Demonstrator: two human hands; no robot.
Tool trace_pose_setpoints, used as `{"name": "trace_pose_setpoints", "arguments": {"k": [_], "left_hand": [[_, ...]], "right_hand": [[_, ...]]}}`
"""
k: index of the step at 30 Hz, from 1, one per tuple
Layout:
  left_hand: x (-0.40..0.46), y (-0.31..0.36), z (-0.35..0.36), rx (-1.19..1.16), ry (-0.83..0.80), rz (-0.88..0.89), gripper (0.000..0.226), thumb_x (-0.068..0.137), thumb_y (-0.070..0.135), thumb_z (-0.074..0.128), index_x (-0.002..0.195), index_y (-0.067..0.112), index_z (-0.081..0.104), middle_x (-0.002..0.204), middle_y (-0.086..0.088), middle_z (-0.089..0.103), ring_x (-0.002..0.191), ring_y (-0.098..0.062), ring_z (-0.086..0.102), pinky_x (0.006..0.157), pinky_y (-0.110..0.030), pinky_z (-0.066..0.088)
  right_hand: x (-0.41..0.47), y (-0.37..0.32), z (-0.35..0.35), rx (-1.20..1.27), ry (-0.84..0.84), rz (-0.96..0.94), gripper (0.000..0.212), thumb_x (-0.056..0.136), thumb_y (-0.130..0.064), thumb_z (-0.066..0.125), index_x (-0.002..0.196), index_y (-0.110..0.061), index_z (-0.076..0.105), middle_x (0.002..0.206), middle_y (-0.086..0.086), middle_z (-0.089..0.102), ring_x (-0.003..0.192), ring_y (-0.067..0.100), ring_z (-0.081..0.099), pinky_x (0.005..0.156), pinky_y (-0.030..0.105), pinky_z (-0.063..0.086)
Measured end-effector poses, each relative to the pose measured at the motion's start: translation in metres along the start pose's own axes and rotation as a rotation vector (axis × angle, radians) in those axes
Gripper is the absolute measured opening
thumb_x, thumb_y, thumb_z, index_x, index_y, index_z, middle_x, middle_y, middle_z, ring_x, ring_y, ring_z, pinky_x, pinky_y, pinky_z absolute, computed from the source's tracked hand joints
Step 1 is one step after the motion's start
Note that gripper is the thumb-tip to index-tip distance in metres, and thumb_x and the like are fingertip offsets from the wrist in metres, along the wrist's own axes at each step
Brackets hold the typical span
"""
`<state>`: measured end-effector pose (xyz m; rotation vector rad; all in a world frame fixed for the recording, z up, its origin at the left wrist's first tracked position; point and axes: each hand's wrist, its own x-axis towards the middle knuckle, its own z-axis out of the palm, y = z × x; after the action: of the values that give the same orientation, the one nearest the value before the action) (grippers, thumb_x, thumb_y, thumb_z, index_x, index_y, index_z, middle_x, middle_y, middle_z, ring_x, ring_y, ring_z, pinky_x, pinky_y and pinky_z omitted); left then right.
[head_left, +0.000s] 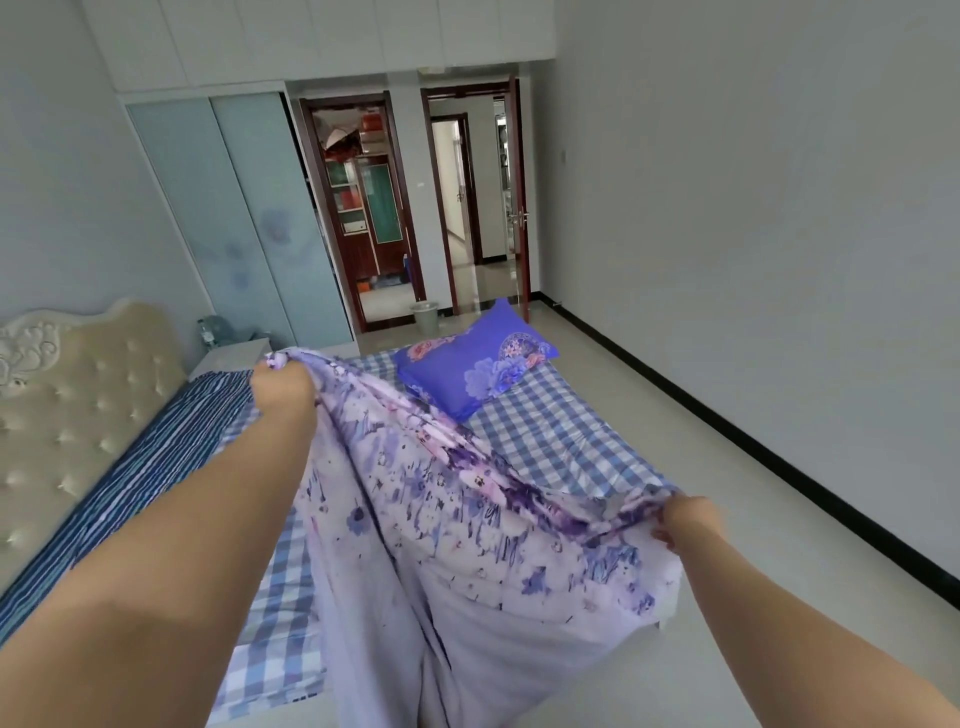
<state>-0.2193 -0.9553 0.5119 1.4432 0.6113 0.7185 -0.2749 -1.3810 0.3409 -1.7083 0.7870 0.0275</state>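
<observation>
Pale grey walls and a glossy tiled floor (675, 415) surround a bed (545, 431) with a blue checked sheet. Over it hangs a lilac floral quilt cover (441, 519), stretched between both hands. The left hand (283, 387) grips a bunched corner high up, and the right hand (685, 522) holds the edge lower, fingers (662, 535) pinching the cloth. A purple floral pillow (467, 369) lies at the bed's far end.

Bed (545, 431): the checked sheet lies open across its middle and right part. A blue pillow (470, 369) blocks its far edge, and a tufted headboard (67, 395) closes its left end, with a white nightstand (234, 353) just beyond. A floral quilt (441, 519) hangs across its near edge. Right of the bed, bare floor (675, 441) runs free to the wall. A waste bin (426, 317) stands past the far edge.
</observation>
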Motion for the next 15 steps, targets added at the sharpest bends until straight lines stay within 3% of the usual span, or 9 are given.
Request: {"name": "trace_pose_setpoints", "arguments": {"k": [2, 3, 4, 5, 7, 8, 11, 13, 15], "left_hand": [[-0.014, 0.01, 0.011, 0.002, -0.048, 0.024, 0.028, 0.095, 0.01, 0.044, 0.119, 0.001, 0.056, 0.114, -0.017, 0.058, 0.081, -0.02, 0.057, 0.066, -0.021, 0.045], [-0.022, 0.019, 0.015, -0.003, -0.077, 0.038, 0.023, 0.094, 0.008, 0.044, 0.111, 0.0, 0.057, 0.103, -0.018, 0.057, 0.084, -0.028, 0.057, 0.069, -0.027, 0.045], [-0.03, 0.027, 0.019, 0.044, -0.101, 0.104, 0.017, 0.093, 0.007, 0.043, 0.102, 0.002, 0.057, 0.093, -0.018, 0.056, 0.079, -0.03, 0.055, 0.068, -0.031, 0.044], [-0.03, 0.03, 0.023, 0.068, -0.096, 0.146, 0.013, 0.092, 0.006, 0.043, 0.092, 0.004, 0.056, 0.082, -0.016, 0.055, 0.07, -0.027, 0.051, 0.065, -0.031, 0.043], [-0.028, 0.037, 0.027, 0.088, -0.101, 0.198, 0.018, 0.091, 0.006, 0.043, 0.074, 0.012, 0.048, 0.065, -0.005, 0.045, 0.061, -0.019, 0.039, 0.056, -0.027, 0.035], [-0.03, 0.042, 0.027, 0.099, -0.125, 0.198, 0.021, 0.09, 0.007, 0.044, 0.071, 0.016, 0.045, 0.062, -0.002, 0.042, 0.059, -0.017, 0.037, 0.054, -0.026, 0.032], [-0.038, 0.052, 0.031, 0.061, -0.197, 0.183, 0.026, 0.09, 0.01, 0.046, 0.067, 0.021, 0.042, 0.062, -0.001, 0.042, 0.056, -0.015, 0.036, 0.054, -0.024, 0.031], [-0.045, 0.056, 0.033, 0.048, -0.273, 0.15, 0.025, 0.09, 0.009, 0.047, 0.068, 0.02, 0.041, 0.064, -0.003, 0.043, 0.058, -0.019, 0.038, 0.053, -0.024, 0.033], [-0.049, 0.059, 0.034, 0.018, -0.344, 0.111, 0.021, 0.089, 0.009, 0.049, 0.07, 0.019, 0.046, 0.07, -0.008, 0.05, 0.068, -0.021, 0.046, 0.061, -0.028, 0.04]], "right_hand": [[-0.014, -0.017, 0.01, -0.431, -0.162, -0.01, 0.035, 0.101, -0.028, 0.035, 0.118, -0.007, 0.057, 0.105, 0.015, 0.062, 0.096, 0.025, 0.063, 0.092, 0.035, 0.049], [-0.02, -0.02, 0.014, -0.65, -0.306, -0.047, 0.025, 0.102, -0.022, 0.033, 0.118, -0.017, 0.051, 0.107, 0.014, 0.057, 0.095, 0.019, 0.061, 0.091, 0.028, 0.046], [-0.027, -0.019, 0.017, -0.92, -0.384, -0.097, 0.015, 0.101, -0.015, 0.033, 0.104, -0.016, 0.049, 0.104, 0.016, 0.052, 0.088, 0.016, 0.057, 0.083, 0.023, 0.042], [-0.024, -0.012, 0.02, -1.175, -0.364, -0.161, 0.02, 0.098, -0.013, 0.038, 0.109, -0.009, 0.054, 0.11, 0.018, 0.051, 0.093, 0.016, 0.055, 0.085, 0.024, 0.042], [-0.005, 0.011, 0.026, -1.486, -0.314, -0.191, 0.048, 0.094, -0.021, 0.05, 0.138, -0.004, 0.042, 0.146, 0.016, 0.033, 0.13, 0.029, 0.04, 0.103, 0.036, 0.039], [0.002, 0.021, 0.029, -1.553, -0.282, -0.176, 0.064, 0.09, -0.03, 0.057, 0.145, -0.007, 0.032, 0.153, 0.013, 0.022, 0.136, 0.033, 0.032, 0.106, 0.044, 0.038], [-0.011, 0.023, 0.045, -1.272, -0.104, -0.21, 0.114, 0.072, -0.057, 0.071, 0.151, -0.015, 0.0, 0.153, 0.012, 0.016, 0.135, 0.035, 0.028, 0.101, 0.049, 0.042], [-0.027, 0.006, 0.061, -1.127, -0.015, -0.366, 0.124, 0.067, -0.066, 0.07, 0.149, -0.023, -0.011, 0.156, 0.011, 0.008, 0.14, 0.036, 0.02, 0.105, 0.055, 0.034], [-0.033, -0.008, 0.077, -1.056, -0.028, -0.529, 0.118, 0.07, -0.067, 0.066, 0.15, -0.026, -0.011, 0.159, 0.005, -0.004, 0.145, 0.033, 0.008, 0.111, 0.058, 0.022]]}}
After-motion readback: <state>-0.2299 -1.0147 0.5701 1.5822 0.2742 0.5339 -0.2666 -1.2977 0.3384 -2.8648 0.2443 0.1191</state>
